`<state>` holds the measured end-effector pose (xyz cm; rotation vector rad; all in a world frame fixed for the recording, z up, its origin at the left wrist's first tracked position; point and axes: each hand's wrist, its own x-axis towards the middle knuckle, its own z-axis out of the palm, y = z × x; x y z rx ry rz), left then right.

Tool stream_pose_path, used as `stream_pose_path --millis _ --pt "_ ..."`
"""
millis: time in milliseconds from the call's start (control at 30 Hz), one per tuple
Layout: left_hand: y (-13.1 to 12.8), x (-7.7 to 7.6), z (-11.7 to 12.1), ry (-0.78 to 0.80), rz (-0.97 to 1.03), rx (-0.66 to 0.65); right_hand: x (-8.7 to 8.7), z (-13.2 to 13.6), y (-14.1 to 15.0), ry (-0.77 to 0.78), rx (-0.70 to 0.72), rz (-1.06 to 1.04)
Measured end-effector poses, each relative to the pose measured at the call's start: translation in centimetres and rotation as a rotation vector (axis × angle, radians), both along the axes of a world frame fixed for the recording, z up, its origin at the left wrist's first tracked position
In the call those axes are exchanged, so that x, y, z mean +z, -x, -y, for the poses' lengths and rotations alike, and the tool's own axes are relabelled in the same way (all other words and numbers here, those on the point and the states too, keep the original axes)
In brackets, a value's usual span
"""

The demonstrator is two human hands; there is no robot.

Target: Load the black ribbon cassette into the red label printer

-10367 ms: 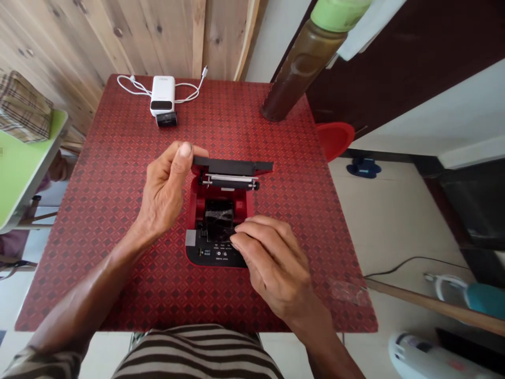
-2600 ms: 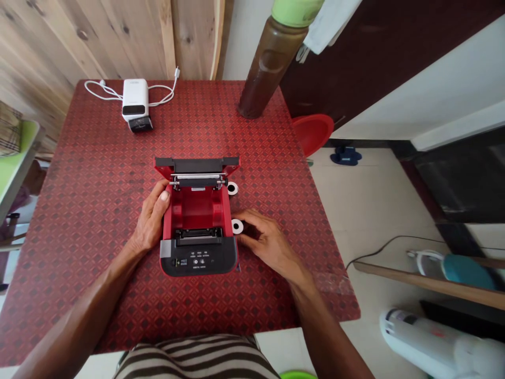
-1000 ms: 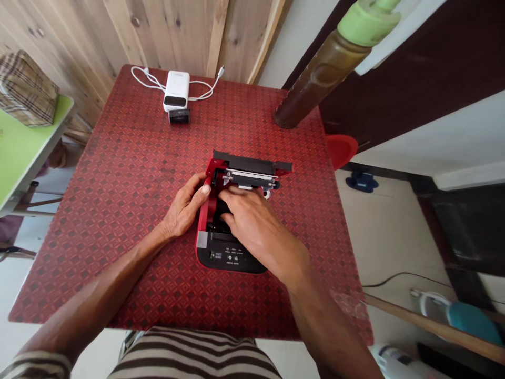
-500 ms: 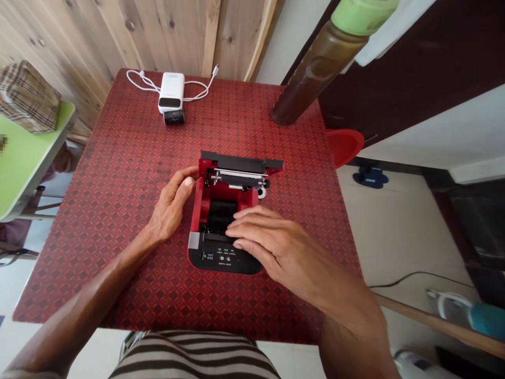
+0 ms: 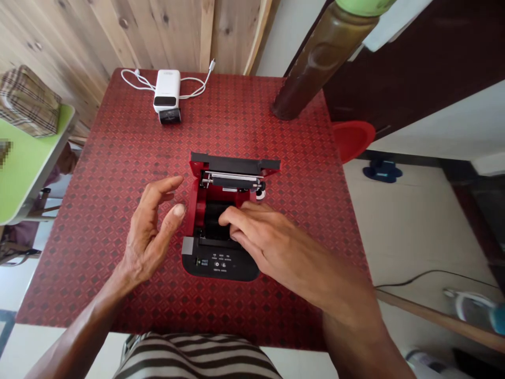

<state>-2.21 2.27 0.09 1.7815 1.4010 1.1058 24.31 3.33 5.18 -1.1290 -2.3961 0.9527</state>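
Note:
A small red and black label printer (image 5: pixel 220 260) lies on the table with its lid (image 5: pixel 235 166) raised toward the far side. The lid's underside shows a roller and a metal bar. Inside the red bay is a dark, roll-like black part (image 5: pixel 215 220). My right hand (image 5: pixel 260 231) reaches into the bay from the right, its fingers bent together against the black part; the fingertips are hidden, so a hold on it cannot be made out. Just left of the printer, my left hand (image 5: pixel 152 226) hovers with thumb and fingers apart, touching nothing.
A white power bank (image 5: pixel 167 87) with a white cable and a small black item (image 5: pixel 170 116) sit at the far left. A tall brown bottle (image 5: pixel 311 63) with a green lid stands at the far right. A red stool (image 5: pixel 353 141) is beyond the table's right edge.
My left hand has come off the printer's left side and moved left, opening its fingers. My right hand's fingers have curled deeper into the bay. The view has shifted slightly.

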Motion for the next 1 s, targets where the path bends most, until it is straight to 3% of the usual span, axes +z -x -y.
stream_pose_path --millis 167,300,600,800,1000 --pt "-0.5 1.0 1.1 -0.13 -0.1 -0.04 -0.3 0.9 0.1 -0.187 -0.112 -0.12" --pt "-1.1 1.8 1.7 -0.222 -0.195 -0.145 -0.3 2.1 0.0 -0.312 -0.234 -0.22" --pt "-1.9 1.4 2.1 -0.302 -0.177 -0.232 -0.3 4.2 -0.5 -0.302 -0.257 -0.213" --pt "-1.9 1.7 2.6 -0.308 -0.2 -0.246 1.4 2.4 -0.4 -0.619 -0.463 -0.103" --pt "-1.9 2.3 3.3 -0.364 -0.331 -0.234 0.5 0.5 0.0 -0.602 -0.497 -0.024"
